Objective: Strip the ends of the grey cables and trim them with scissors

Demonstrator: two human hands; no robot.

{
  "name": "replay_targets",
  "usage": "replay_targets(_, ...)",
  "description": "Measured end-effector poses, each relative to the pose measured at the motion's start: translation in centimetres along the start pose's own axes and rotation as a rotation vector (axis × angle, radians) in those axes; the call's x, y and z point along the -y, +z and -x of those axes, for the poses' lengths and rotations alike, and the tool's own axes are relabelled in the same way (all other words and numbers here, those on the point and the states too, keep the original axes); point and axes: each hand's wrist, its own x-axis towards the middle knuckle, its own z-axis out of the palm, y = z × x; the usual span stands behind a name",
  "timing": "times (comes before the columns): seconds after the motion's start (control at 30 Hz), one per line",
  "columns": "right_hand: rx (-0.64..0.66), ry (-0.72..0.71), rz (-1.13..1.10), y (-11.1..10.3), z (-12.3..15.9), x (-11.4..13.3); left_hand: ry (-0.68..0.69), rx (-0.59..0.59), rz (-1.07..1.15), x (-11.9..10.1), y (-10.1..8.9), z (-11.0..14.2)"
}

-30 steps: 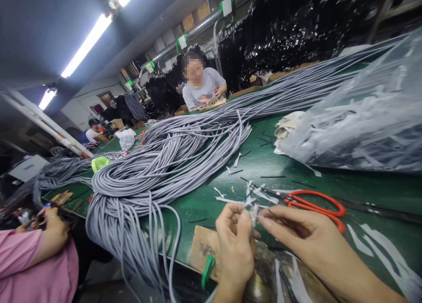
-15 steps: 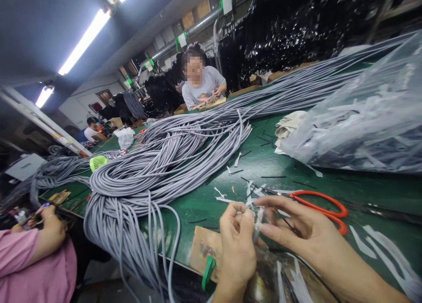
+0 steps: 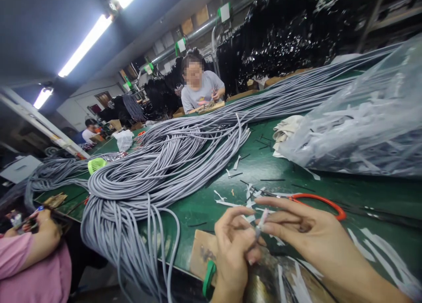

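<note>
In the head view, my left hand [image 3: 234, 250] is closed around the end of a grey cable [image 3: 259, 231]. A pale, pinkish-white tip sticks up from that end, its detail too small to make out. From the right, the thumb and fingers of my right hand [image 3: 305, 232] pinch the same end. Just beyond my fingers lie white strips [image 3: 249, 193] and short black pieces. Orange-handled scissors [image 3: 329, 202] rest on the green table behind my right hand, partly hidden by it. Below my left hand is a wooden board [image 3: 201, 250] with a green looped piece [image 3: 208, 279].
A large bundle of grey cables [image 3: 132, 175] crosses the table and hangs over its near edge. At right stands a clear plastic bag [image 3: 356, 136] of white scraps beside a crumpled cloth [image 3: 286, 131]. A co-worker [image 3: 204, 88] sits opposite; another in pink [image 3: 39, 268] works at left.
My left fingers have loosened and shifted slightly, showing more of the cable end and its pale tip between my hands. The view has moved a little.
</note>
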Motion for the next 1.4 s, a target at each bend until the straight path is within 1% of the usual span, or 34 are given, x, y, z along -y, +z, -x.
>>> replay_targets(0.07,-0.006,0.012,0.011,0.1,-0.1,-0.3,0.056,-0.006,-0.035,0.2,-0.1,0.2)
replay_targets(0.13,0.028,0.027,0.028,0.1,-0.2,-0.6,0.096,-0.004,-0.068,0.3,-0.1,0.3)
replay_targets(0.23,0.083,0.042,0.033,0.1,-0.6,-1.4,0.120,0.018,-0.082,0.3,-0.1,0.2)
replay_targets(0.3,0.092,0.033,0.042,-0.2,-1.0,-1.9,0.118,0.030,-0.077,0.4,-0.2,0.2)
replay_targets(0.33,0.072,0.018,0.063,-0.4,-1.2,-2.0,0.112,0.044,-0.077,0.4,-0.3,0.2)
replay_targets(0.37,0.025,-0.009,0.098,-0.6,-1.4,-2.0,0.105,0.060,-0.078,0.4,-0.5,0.2)
replay_targets(0.47,-0.183,-0.119,0.232,-1.4,-1.6,-1.1,0.097,0.140,-0.089,0.4,-0.9,0.1)
replay_targets(0.5,-0.225,-0.170,0.263,-1.5,-1.5,-0.5,0.099,0.169,-0.097,0.4,-1.0,0.1)
replay_targets(0.53,-0.229,-0.225,0.288,-1.5,-1.4,0.0,0.101,0.194,-0.109,0.3,-1.0,0.2)
replay_targets(0.6,-0.156,-0.334,0.322,-1.4,-0.9,1.0,0.107,0.208,-0.141,0.4,-0.9,0.3)
replay_targets(0.67,-0.069,-0.397,0.338,-1.0,-0.4,1.4,0.126,0.177,-0.184,0.5,-0.6,0.4)
replay_targets(0.73,-0.035,-0.410,0.330,-0.8,-0.1,1.5,0.148,0.119,-0.254,0.8,-0.4,0.6)
replay_targets(0.8,-0.047,-0.400,0.321,-0.7,0.1,1.4,0.164,0.054,-0.361,1.2,-0.5,0.7)
replay_targets(0.87,-0.061,-0.388,0.342,-0.7,0.2,1.3,0.242,0.000,-0.524,1.5,-0.7,0.9)
replay_targets(0.93,-0.071,-0.397,0.378,-0.8,0.2,1.5,0.405,-0.018,-0.716,1.4,-0.9,1.0)
replay_targets(0.97,-0.072,-0.411,0.392,-0.9,0.3,1.7,0.485,-0.005,-0.801,1.2,-0.9,1.0)
replay_targets(1.0,-0.071,-0.424,0.398,-0.9,0.3,1.8,0.535,0.018,-0.868,1.0,-0.8,1.1)
replay_targets(1.03,-0.070,-0.430,0.397,-1.0,0.2,2.0,0.553,0.047,-0.910,0.7,-0.8,1.1)
replay_targets(1.07,-0.056,-0.417,0.391,-1.0,0.2,2.0,0.547,0.081,-0.921,0.5,-0.7,1.1)
replay_targets(1.13,-0.004,-0.325,0.360,-1.0,-0.2,1.7,0.491,0.159,-0.883,-0.1,-0.4,1.0)
replay_targets(1.23,0.154,-0.120,0.241,-0.6,-0.8,0.4,0.405,0.291,-0.736,-0.8,-0.1,0.8)
replay_targets(1.3,0.253,-0.013,0.177,-0.1,-1.2,-0.4,0.361,0.393,-0.667,-1.0,0.0,0.7)
replay_targets(1.37,0.305,0.041,0.168,0.1,-1.3,-0.7,0.336,0.431,-0.612,-1.0,0.0,0.7)
replay_targets(1.4,0.279,0.039,0.173,0.1,-1.4,-0.5,0.318,0.416,-0.582,-0.9,0.0,0.7)
